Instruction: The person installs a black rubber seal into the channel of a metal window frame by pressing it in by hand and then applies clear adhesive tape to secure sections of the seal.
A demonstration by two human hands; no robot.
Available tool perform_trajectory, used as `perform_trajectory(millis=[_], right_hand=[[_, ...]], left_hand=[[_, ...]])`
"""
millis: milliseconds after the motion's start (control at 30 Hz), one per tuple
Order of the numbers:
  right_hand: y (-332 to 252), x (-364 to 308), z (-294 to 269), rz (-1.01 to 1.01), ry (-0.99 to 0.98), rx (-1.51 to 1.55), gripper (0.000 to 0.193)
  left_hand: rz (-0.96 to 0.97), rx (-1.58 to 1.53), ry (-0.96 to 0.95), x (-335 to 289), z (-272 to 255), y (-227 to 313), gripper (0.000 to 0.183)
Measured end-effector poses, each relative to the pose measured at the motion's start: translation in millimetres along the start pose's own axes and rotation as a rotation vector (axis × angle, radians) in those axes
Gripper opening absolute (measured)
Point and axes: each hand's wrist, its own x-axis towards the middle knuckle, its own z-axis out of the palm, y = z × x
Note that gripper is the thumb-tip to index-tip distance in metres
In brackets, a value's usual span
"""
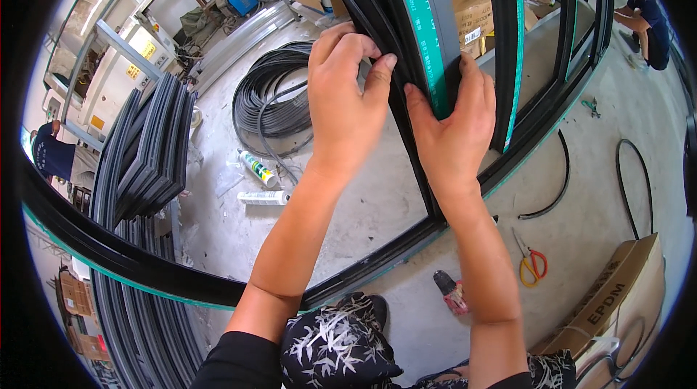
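A large black window-like frame [374, 270] stands in front of me, with several upright bars. One bar carries green protective film [422, 22] with grey beside it. My left hand [345, 102] is closed at the black edge of this bar [377, 7], thumb and fingers pinched together there; whether a thin strip lies between them is hidden. Lower on the same bar, my right hand [456, 131] grips it from both sides, thumb on the left and fingers on the right. The left fingertips are partly hidden behind the bar.
Beyond the frame lie a coil of black strip [272, 98] and two sealant tubes [263, 199]. Stacked black profiles [149, 149] stand left. Scissors [533, 265], a drill-like tool [451, 293] and a long carton [606, 294] are right. Co-workers [642, 15] [54, 153] flank the area.
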Motion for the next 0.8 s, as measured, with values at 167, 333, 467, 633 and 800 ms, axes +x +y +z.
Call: perform_trajectory(millis=[167,333,467,633,800], right_hand=[[3.8,-10.7,-6.0,0.007,-0.036,0.004,0.072],[13.5,-23.3,-0.7,-0.020,-0.036,-0.079,0.076],[23.8,-35.1,1.3,-0.109,0.017,-0.106,0.079],[35.9,-48.7,-2.9,-0.078,-0.058,-0.180,0.081],[40.1,-53.1,-9.4,-0.035,-0.098,-0.085,0.079]], left_hand=[[-0.060,-0.050,-0.026,-2.6,0.4,-0.9,0.015],[-0.055,-0.080,0.022,-7.1,5.8,-1.6,0.015],[-0.030,-0.067,0.033,-5.9,6.2,-3.6,0.015],[-0.026,-0.095,0.035,-6.5,8.0,-5.4,0.014],[-0.060,-0.157,0.070,-9.4,11.2,-3.5,0.014]])
